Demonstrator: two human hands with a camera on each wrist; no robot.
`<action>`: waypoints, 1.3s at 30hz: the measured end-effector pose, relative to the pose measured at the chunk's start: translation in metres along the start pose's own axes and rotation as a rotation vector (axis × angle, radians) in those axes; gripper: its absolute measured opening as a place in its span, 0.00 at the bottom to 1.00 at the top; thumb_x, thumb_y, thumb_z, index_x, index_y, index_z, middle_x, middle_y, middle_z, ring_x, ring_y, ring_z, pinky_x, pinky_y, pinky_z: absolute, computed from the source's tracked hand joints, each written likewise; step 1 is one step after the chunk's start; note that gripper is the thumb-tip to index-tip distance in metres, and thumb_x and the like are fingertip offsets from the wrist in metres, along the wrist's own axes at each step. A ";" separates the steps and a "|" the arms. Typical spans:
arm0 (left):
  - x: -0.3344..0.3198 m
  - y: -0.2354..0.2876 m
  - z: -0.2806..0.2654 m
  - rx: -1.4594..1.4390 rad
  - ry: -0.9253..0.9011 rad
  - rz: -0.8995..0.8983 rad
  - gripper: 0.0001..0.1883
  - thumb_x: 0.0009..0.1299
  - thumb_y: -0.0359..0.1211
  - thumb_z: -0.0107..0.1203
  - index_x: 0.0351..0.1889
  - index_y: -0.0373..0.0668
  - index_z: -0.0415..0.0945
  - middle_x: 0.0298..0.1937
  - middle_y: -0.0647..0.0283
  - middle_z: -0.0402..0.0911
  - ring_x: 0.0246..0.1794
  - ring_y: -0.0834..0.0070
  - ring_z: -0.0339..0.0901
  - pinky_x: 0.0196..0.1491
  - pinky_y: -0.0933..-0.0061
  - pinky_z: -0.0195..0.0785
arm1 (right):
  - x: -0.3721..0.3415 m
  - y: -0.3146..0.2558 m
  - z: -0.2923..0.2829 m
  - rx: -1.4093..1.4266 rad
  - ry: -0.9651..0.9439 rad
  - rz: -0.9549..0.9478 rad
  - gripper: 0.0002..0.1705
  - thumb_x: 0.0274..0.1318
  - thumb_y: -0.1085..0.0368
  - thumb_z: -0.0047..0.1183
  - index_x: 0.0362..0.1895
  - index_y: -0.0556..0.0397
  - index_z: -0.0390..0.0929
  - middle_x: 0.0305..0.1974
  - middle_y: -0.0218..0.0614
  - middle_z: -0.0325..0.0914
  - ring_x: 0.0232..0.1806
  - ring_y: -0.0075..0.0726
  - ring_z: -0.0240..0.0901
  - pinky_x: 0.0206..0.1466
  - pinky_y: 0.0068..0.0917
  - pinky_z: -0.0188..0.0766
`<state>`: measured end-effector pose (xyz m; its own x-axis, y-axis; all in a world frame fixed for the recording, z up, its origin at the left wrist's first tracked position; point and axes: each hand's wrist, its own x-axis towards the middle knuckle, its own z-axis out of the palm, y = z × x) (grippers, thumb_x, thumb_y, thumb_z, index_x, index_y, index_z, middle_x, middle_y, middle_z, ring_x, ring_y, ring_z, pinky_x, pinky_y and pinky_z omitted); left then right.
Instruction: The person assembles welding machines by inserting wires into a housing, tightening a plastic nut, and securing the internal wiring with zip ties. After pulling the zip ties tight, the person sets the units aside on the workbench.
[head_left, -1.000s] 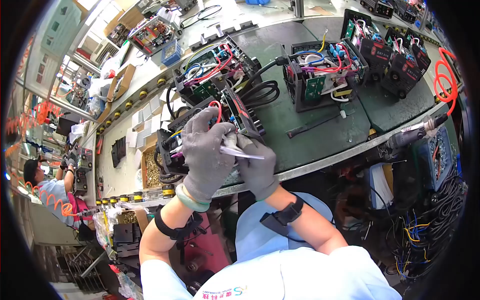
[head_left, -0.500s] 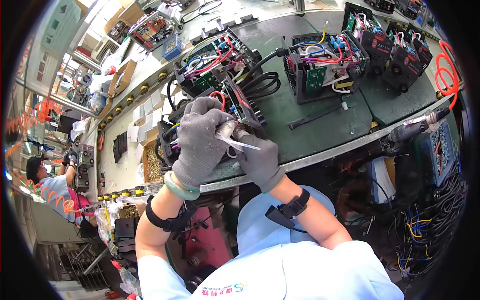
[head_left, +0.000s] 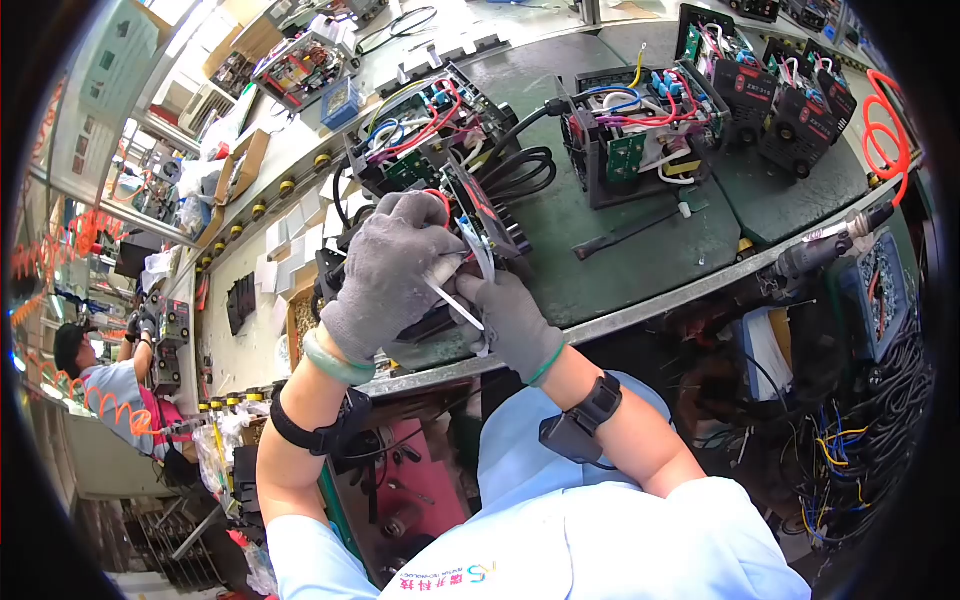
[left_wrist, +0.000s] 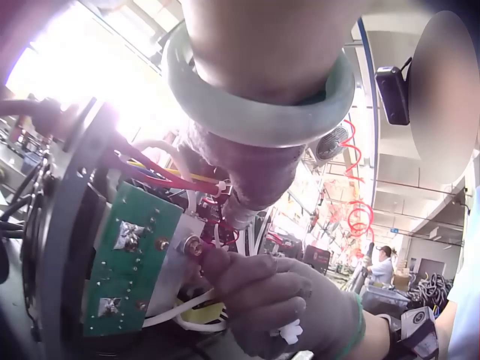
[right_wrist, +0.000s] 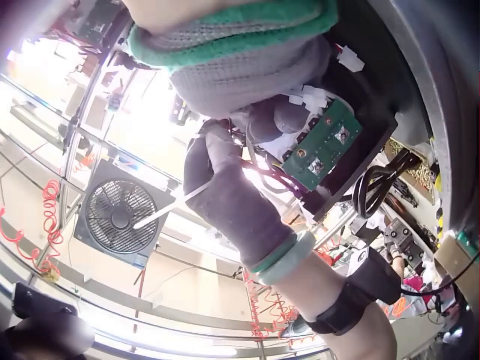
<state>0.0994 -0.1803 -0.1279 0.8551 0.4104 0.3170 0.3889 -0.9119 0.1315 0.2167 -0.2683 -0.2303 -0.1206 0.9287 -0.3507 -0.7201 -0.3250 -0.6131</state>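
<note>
at the middle of the overhead view, a person in grey gloves bends over an opened machine (head_left: 487, 212) on the green bench top (head_left: 630, 285). the left hand (head_left: 392, 275) has its fingers curled, grasping a thin white strip (head_left: 457, 304) that slants down toward the right hand (head_left: 512, 325). that one's fingers are curled too, tips touching a bolt (left_wrist: 193, 247) beside the green board (left_wrist: 133, 259), left of centre in the left wrist view; whether they pinch it i can't tell. a second open machine (head_left: 425, 135) sits just behind, a third (head_left: 645, 135) upper right of centre. a red coiled hose (head_left: 886, 150) hangs at the upper right, and another person (head_left: 112, 385) works at far left.
</note>
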 end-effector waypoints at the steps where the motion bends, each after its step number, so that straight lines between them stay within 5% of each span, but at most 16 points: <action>1: 0.001 0.001 -0.001 0.012 -0.008 -0.012 0.11 0.59 0.39 0.64 0.34 0.44 0.84 0.42 0.57 0.77 0.47 0.55 0.75 0.48 0.56 0.70 | 0.000 -0.002 0.000 0.004 -0.002 0.014 0.09 0.66 0.61 0.46 0.35 0.50 0.74 0.19 0.25 0.67 0.12 0.19 0.59 0.13 0.22 0.53; 8: 0.009 -0.002 -0.021 -0.028 -0.148 -0.001 0.10 0.58 0.38 0.64 0.35 0.45 0.85 0.42 0.56 0.77 0.47 0.54 0.75 0.49 0.56 0.70 | 0.002 -0.010 0.002 -0.043 0.011 0.102 0.10 0.67 0.60 0.47 0.32 0.48 0.72 0.17 0.24 0.65 0.09 0.18 0.51 0.10 0.23 0.46; 13: 0.022 0.009 -0.032 0.084 -0.316 0.000 0.08 0.55 0.33 0.62 0.31 0.43 0.82 0.42 0.57 0.76 0.46 0.56 0.75 0.49 0.56 0.70 | 0.000 -0.009 0.002 -0.075 0.029 0.089 0.11 0.67 0.59 0.47 0.36 0.51 0.75 0.18 0.24 0.66 0.10 0.18 0.53 0.12 0.22 0.49; 15: 0.014 0.010 -0.015 0.096 -0.176 -0.029 0.07 0.55 0.33 0.61 0.30 0.43 0.81 0.42 0.58 0.76 0.46 0.56 0.75 0.50 0.55 0.69 | -0.004 -0.006 0.001 -0.097 0.022 0.096 0.11 0.67 0.59 0.47 0.37 0.52 0.76 0.18 0.24 0.67 0.11 0.18 0.55 0.13 0.21 0.51; 18: -0.006 0.016 0.015 0.272 0.186 0.045 0.05 0.56 0.32 0.59 0.29 0.46 0.75 0.45 0.63 0.77 0.52 0.58 0.75 0.62 0.51 0.61 | -0.013 0.015 -0.019 -0.383 0.036 -0.277 0.15 0.68 0.63 0.46 0.50 0.59 0.77 0.25 0.34 0.80 0.23 0.28 0.76 0.26 0.26 0.70; 19: -0.015 0.024 0.024 0.349 0.296 0.078 0.06 0.57 0.33 0.59 0.31 0.48 0.75 0.46 0.65 0.78 0.54 0.59 0.75 0.66 0.50 0.57 | -0.022 0.011 -0.020 -0.387 0.031 -0.279 0.15 0.68 0.63 0.46 0.50 0.59 0.77 0.25 0.34 0.80 0.23 0.28 0.76 0.26 0.26 0.70; 21: -0.028 0.035 0.034 0.411 0.312 0.084 0.06 0.60 0.36 0.58 0.31 0.50 0.74 0.47 0.67 0.79 0.58 0.61 0.74 0.71 0.48 0.51 | -0.040 0.002 -0.020 -0.754 0.249 -0.755 0.15 0.66 0.65 0.48 0.51 0.59 0.78 0.26 0.38 0.79 0.26 0.27 0.77 0.30 0.26 0.73; 22: -0.031 0.037 0.039 0.398 0.314 0.051 0.05 0.62 0.36 0.57 0.30 0.49 0.73 0.41 0.69 0.79 0.56 0.63 0.74 0.72 0.48 0.50 | -0.041 0.002 -0.024 -0.768 0.210 -0.790 0.13 0.67 0.69 0.44 0.51 0.59 0.77 0.31 0.34 0.83 0.24 0.21 0.75 0.27 0.20 0.71; 25: -0.035 0.033 0.051 0.400 0.337 -0.038 0.09 0.67 0.40 0.58 0.29 0.48 0.73 0.32 0.72 0.80 0.52 0.65 0.77 0.71 0.46 0.51 | -0.044 -0.009 -0.029 -0.628 -0.033 -0.564 0.17 0.66 0.66 0.46 0.55 0.59 0.76 0.29 0.40 0.81 0.26 0.27 0.78 0.29 0.26 0.73; 26: -0.034 0.034 0.051 0.336 0.359 -0.039 0.11 0.66 0.43 0.59 0.30 0.49 0.73 0.31 0.71 0.80 0.51 0.64 0.77 0.70 0.46 0.52 | -0.047 -0.017 -0.026 -0.319 -0.103 -0.302 0.17 0.65 0.66 0.46 0.55 0.59 0.76 0.34 0.37 0.82 0.26 0.24 0.76 0.30 0.23 0.73; 29: -0.030 0.030 0.049 0.175 0.389 -0.065 0.16 0.64 0.49 0.61 0.32 0.49 0.75 0.30 0.69 0.81 0.48 0.63 0.79 0.68 0.49 0.55 | -0.049 -0.038 -0.026 -0.036 -0.240 -0.119 0.16 0.65 0.64 0.47 0.52 0.60 0.77 0.36 0.33 0.82 0.26 0.18 0.73 0.31 0.19 0.73; 33: -0.028 0.028 0.050 0.159 0.354 -0.063 0.10 0.61 0.40 0.64 0.34 0.49 0.77 0.31 0.68 0.83 0.45 0.65 0.78 0.67 0.55 0.57 | -0.030 -0.018 -0.026 -0.157 -0.070 -0.225 0.14 0.65 0.64 0.50 0.50 0.60 0.77 0.33 0.34 0.82 0.20 0.16 0.69 0.21 0.14 0.62; 35: -0.028 0.028 0.053 0.180 0.390 -0.067 0.06 0.58 0.30 0.62 0.31 0.49 0.78 0.30 0.70 0.83 0.45 0.65 0.78 0.66 0.57 0.58 | -0.031 -0.017 -0.026 -0.226 -0.016 -0.249 0.13 0.65 0.64 0.53 0.48 0.59 0.78 0.32 0.31 0.81 0.23 0.16 0.70 0.25 0.15 0.65; 39: -0.027 0.029 0.054 0.239 0.377 -0.076 0.05 0.58 0.30 0.62 0.31 0.49 0.77 0.31 0.70 0.84 0.45 0.66 0.78 0.66 0.58 0.58 | -0.035 -0.015 -0.017 -0.304 0.124 -0.356 0.10 0.65 0.64 0.57 0.43 0.58 0.81 0.27 0.25 0.78 0.26 0.14 0.69 0.29 0.16 0.67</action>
<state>0.1062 -0.2176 -0.1837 0.6534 0.4031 0.6408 0.5520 -0.8330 -0.0389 0.2437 -0.2992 -0.2207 0.1928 0.9693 -0.1525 -0.4674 -0.0459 -0.8828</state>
